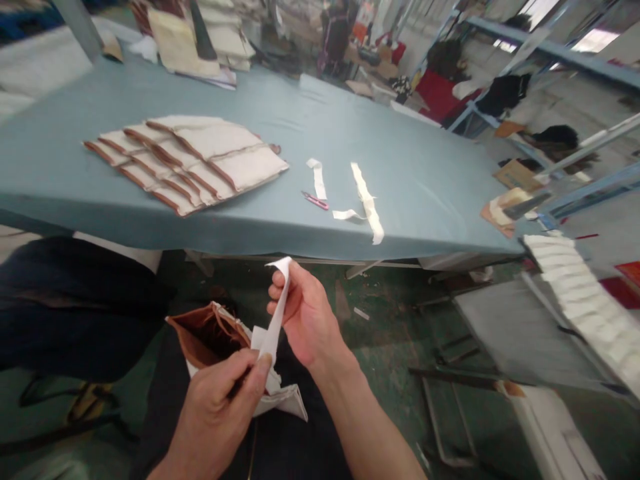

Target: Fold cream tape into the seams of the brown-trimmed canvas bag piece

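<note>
A strip of white tape (278,313) stretches between my two hands above my lap. My left hand (220,407) pinches its lower end between thumb and fingers. Higher up and to the right, my right hand (307,310) has its fingers closed on the upper end, whose tip curls over the fingers. Below, a white fabric pouch (287,402) with an open brown lining (197,333) rests on my lap, partly hidden behind my left hand. Whether the tape is joined to the pouch cannot be made out.
On the blue-covered table (250,233) lie overlapping white pouches with brown edges (200,160), pink thread snips (315,200) and loose white strips (367,200). A dark-covered seat (75,307) stands at left. White folded material (585,293) sits at right.
</note>
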